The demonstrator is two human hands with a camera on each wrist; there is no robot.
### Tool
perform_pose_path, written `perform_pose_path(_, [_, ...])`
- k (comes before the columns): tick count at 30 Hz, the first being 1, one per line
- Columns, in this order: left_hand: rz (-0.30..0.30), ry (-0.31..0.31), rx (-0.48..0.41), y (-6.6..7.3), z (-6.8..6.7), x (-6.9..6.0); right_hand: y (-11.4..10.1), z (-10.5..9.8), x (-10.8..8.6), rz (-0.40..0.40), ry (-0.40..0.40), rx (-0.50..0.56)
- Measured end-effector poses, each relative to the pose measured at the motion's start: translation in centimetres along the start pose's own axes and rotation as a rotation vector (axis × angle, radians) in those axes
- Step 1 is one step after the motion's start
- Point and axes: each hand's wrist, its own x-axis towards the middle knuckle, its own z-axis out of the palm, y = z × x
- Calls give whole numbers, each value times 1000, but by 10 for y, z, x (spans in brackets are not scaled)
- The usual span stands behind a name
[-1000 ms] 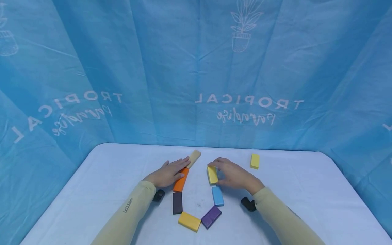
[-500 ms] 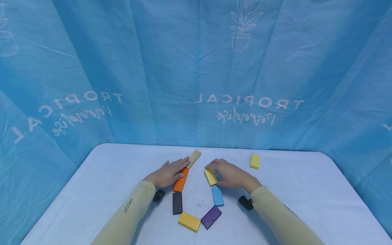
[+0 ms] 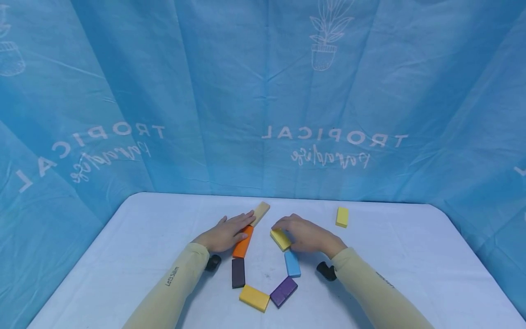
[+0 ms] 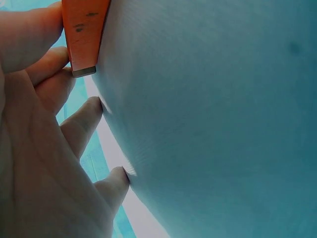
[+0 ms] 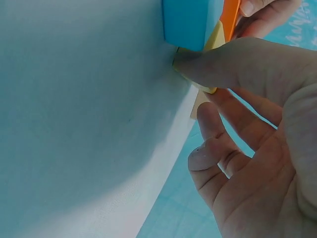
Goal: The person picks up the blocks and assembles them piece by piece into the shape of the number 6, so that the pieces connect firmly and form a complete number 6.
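My left hand (image 3: 226, 233) rests over an orange block (image 3: 242, 244), with its thumb on that block and its fingers extended toward a pale wooden block (image 3: 260, 213). In the left wrist view, two fingertips touch the white tabletop beside the orange block (image 4: 85, 37). On the other side, my right hand (image 3: 306, 233) pinches a light yellow block (image 3: 281, 239) between thumb and fingers. That block lies slanted at the far end of a light blue block (image 3: 292, 264). The right wrist view shows the thumb across the yellow block (image 5: 216, 37), partly hiding it.
A black block (image 3: 238, 273), a deep yellow block (image 3: 255, 298) and a purple block (image 3: 284, 291) continue the curved row nearer me. Another light yellow block (image 3: 342, 217) lies alone at the back right. A blue curtain (image 3: 230, 114) hangs behind the white table (image 3: 386, 256).
My right hand has shifted left, turning the light yellow block so its far end swings left, from nearly in line with the blue block to a slant. The left hand has stayed still.
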Motion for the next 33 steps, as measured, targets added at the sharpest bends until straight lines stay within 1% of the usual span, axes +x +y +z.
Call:
perform_pose_path(15, [10,2,-22,0,0,-2,-5,3,3,-17,-22,18])
perform_pose_path(20, [16,3,-32,1,-2,-3,-7,4,4,-6,-34,27])
perform_pose_path(28, [12,2,-25,1,-2,-2,-3,2,2,-20,-37,22])
perform_pose_path(30, [11,1,-22,0,-2,-2,-1,0,1,-17,-32,37])
perform_pose_path(33, [6,0,-19,0,-2,-2,2,-3,-2,-12,-13,91])
